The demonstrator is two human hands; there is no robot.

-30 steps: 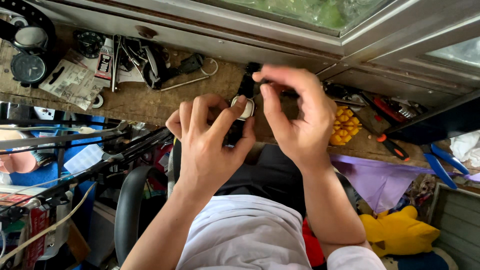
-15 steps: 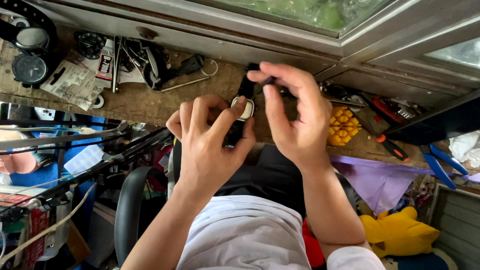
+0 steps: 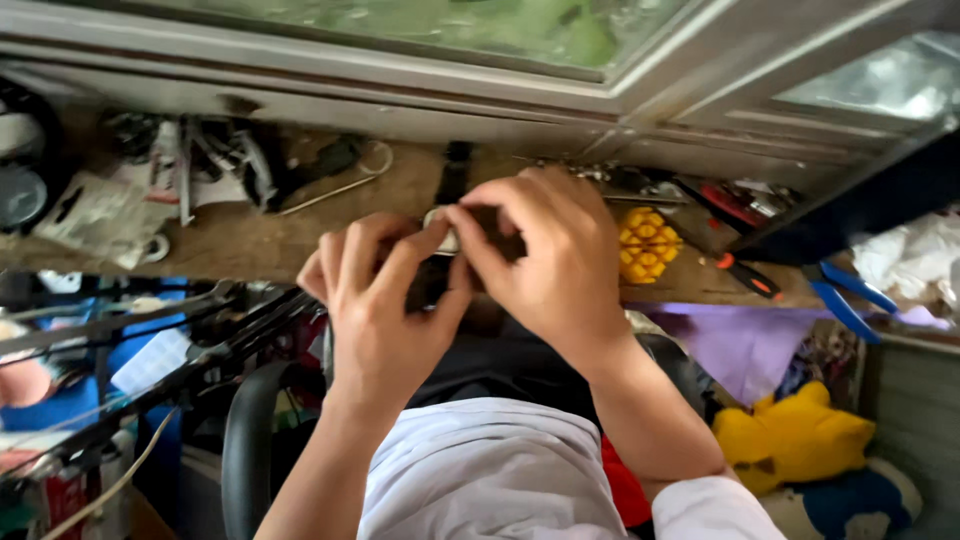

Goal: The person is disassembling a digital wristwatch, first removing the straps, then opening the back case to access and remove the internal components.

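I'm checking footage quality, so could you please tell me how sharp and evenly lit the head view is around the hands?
Head view: soft with motion blur, so the left hand and right hand smear at the fingertips and the wristwatch between them lacks detail; daylight from the window is even, and the lower left is dim and blurred.

Your right hand (image 3: 555,265) and left hand (image 3: 385,305) cover most of the wristwatch (image 3: 445,240); its dial stays hidden; the whole frame is motion-blurred.
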